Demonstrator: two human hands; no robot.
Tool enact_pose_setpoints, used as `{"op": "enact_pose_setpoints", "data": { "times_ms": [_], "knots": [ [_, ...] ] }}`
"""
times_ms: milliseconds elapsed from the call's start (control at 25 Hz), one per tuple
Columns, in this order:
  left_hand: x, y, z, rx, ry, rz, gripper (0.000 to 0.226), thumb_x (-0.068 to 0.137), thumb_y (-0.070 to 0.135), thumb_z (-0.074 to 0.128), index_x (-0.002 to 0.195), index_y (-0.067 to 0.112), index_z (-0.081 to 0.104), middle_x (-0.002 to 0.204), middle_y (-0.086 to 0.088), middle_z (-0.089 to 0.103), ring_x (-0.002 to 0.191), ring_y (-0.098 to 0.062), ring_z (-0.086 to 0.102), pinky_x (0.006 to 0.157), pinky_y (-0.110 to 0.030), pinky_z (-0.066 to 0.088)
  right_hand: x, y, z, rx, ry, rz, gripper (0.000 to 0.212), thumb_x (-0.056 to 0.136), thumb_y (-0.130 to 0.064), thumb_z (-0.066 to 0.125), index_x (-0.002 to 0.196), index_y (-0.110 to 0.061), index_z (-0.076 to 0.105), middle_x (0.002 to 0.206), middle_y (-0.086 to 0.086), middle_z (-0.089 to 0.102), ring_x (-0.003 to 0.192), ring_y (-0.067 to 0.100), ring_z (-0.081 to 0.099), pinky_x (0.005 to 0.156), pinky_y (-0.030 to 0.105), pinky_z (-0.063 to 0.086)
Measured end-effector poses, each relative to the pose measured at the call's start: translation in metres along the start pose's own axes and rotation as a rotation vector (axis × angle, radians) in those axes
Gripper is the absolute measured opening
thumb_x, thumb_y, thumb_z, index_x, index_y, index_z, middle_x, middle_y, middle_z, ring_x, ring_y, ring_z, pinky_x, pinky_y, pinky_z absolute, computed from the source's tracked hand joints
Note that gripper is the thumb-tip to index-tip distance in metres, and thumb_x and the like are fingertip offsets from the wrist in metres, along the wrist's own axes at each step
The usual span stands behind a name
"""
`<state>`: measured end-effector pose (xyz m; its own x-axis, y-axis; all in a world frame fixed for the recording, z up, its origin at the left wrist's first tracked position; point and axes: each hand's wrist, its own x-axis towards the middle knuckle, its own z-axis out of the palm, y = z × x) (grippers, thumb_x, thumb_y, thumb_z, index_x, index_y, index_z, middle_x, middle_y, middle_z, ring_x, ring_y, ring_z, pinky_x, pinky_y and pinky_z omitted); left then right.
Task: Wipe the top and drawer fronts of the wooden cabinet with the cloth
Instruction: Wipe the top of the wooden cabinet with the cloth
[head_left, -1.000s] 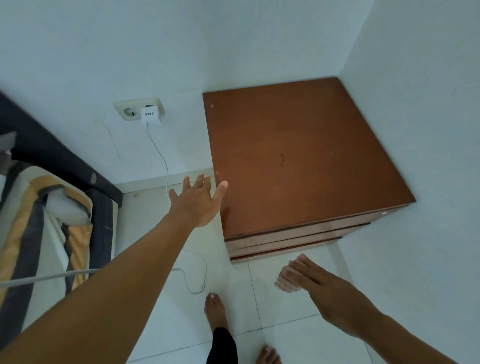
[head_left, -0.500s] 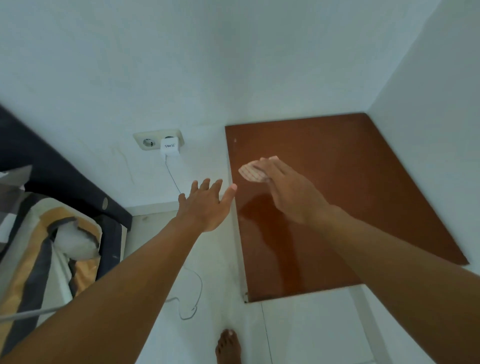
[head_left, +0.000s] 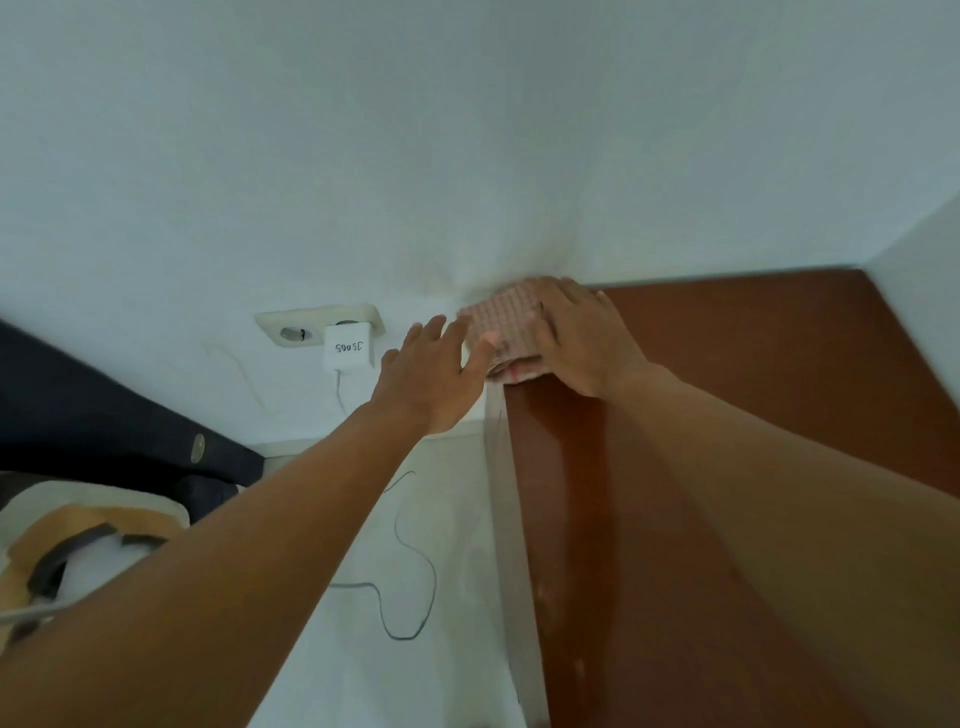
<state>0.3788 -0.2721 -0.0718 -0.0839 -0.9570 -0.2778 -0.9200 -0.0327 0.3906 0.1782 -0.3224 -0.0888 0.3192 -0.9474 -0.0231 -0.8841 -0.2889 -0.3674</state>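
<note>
Cabinet (head_left: 753, 467) fills the right of the view, its brown top running to the back wall; the drawer fronts are out of sight. Right hand (head_left: 582, 338) lies flat, fingers straight, at the top's far left corner. Left hand (head_left: 434, 376) hangs released, fingers spread, just off the left edge. Cloth (head_left: 501, 332), folded, sits pressed under the right hand, against the wall. Wiping of the top looks barely begun. Next, I judge, comes an even-pressured stroke along the back edge, keeping clear of the charger (head_left: 348, 345).
</note>
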Motion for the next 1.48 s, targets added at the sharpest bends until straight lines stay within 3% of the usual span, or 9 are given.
{"op": "enact_pose_setpoints", "data": {
  "times_ms": [240,440,600,720,880,960,1080,1240,1480],
  "knots": [
    [0.059,0.055,0.044,-0.192,0.065,0.042,0.055,0.102,0.048,0.039,0.149,0.021,0.041,0.157,-0.011,0.033,0.140,-0.040,0.041,0.108,-0.057,0.042,-0.036,0.090,0.002,-0.087,0.028,0.143,0.056,0.102,-0.042,0.028,0.156,-0.030,0.040,0.166,0.004,0.036,0.154,0.031,0.029,0.122,0.059,0.025],
    [0.056,0.085,0.081,-0.258,0.360,-0.131,0.058,0.106,0.034,0.039,0.160,0.018,0.023,0.168,-0.014,0.016,0.141,-0.038,0.041,0.108,-0.053,0.043,-0.046,0.099,0.023,-0.082,0.169,0.112,0.056,0.101,-0.038,0.032,0.155,-0.029,0.043,0.166,0.004,0.036,0.156,0.029,0.028,0.124,0.054,0.021],
    [0.050,0.087,0.063,-0.382,0.458,-0.145,0.069,0.099,0.053,0.023,0.143,0.007,0.048,0.142,-0.012,0.057,0.122,-0.032,0.057,0.096,-0.038,0.043,-0.046,0.101,0.022,-0.063,0.191,0.120,0.053,0.102,-0.036,0.035,0.154,-0.028,0.044,0.165,0.004,0.037,0.156,0.028,0.027,0.125,0.053,0.020],
    [0.047,0.068,0.060,-0.246,0.470,-0.069,0.064,0.100,0.046,0.022,0.146,0.010,0.049,0.134,-0.010,0.066,0.118,-0.031,0.062,0.098,-0.039,0.048,-0.044,0.087,0.027,-0.070,0.227,0.154,0.053,0.102,-0.035,0.034,0.153,-0.027,0.046,0.164,0.005,0.038,0.156,0.028,0.027,0.126,0.053,0.019],
    [0.047,0.093,0.086,-0.234,0.518,0.012,0.052,0.100,0.016,0.040,0.151,0.014,0.045,0.136,-0.009,0.063,0.123,-0.023,0.058,0.103,-0.019,0.034,-0.043,0.114,0.027,0.002,0.202,0.104,0.054,0.100,-0.034,0.033,0.151,-0.025,0.048,0.163,0.005,0.040,0.155,0.028,0.029,0.126,0.052,0.019],
    [0.049,0.092,0.087,-0.120,0.566,-0.109,0.052,0.099,0.018,0.048,0.152,0.017,0.044,0.146,-0.009,0.053,0.133,-0.026,0.049,0.108,-0.033,0.034,-0.046,0.110,0.032,-0.016,0.216,0.103,0.053,0.100,-0.033,0.035,0.151,-0.024,0.050,0.162,0.006,0.042,0.154,0.029,0.030,0.125,0.053,0.019],
    [0.064,0.093,0.087,0.040,0.372,-0.256,0.055,0.105,0.030,0.038,0.156,0.010,0.033,0.162,-0.010,0.034,0.149,-0.030,0.030,0.119,-0.051,0.024,-0.044,0.105,0.027,-0.017,0.234,0.100,0.050,0.101,-0.030,0.040,0.151,-0.024,0.049,0.163,0.006,0.041,0.154,0.029,0.030,0.125,0.053,0.019],
    [0.078,0.109,0.080,0.188,0.288,-0.343,0.063,0.102,0.033,0.043,0.157,0.009,0.026,0.163,-0.013,0.027,0.151,-0.037,0.022,0.119,-0.055,0.021,-0.040,0.104,0.026,-0.021,0.281,0.098,0.051,0.100,-0.030,0.039,0.149,-0.023,0.052,0.161,0.008,0.044,0.153,0.031,0.033,0.124,0.055,0.022],
    [0.068,0.104,0.097,0.146,0.293,-0.283,0.064,0.106,0.045,0.018,0.163,0.019,0.008,0.171,-0.011,0.007,0.157,-0.033,0.004,0.125,-0.050,0.009,-0.039,0.105,0.028,-0.034,0.273,0.099,0.051,0.100,-0.030,0.041,0.149,-0.023,0.051,0.161,0.008,0.044,0.153,0.031,0.033,0.124,0.055,0.022]
  ]
}}
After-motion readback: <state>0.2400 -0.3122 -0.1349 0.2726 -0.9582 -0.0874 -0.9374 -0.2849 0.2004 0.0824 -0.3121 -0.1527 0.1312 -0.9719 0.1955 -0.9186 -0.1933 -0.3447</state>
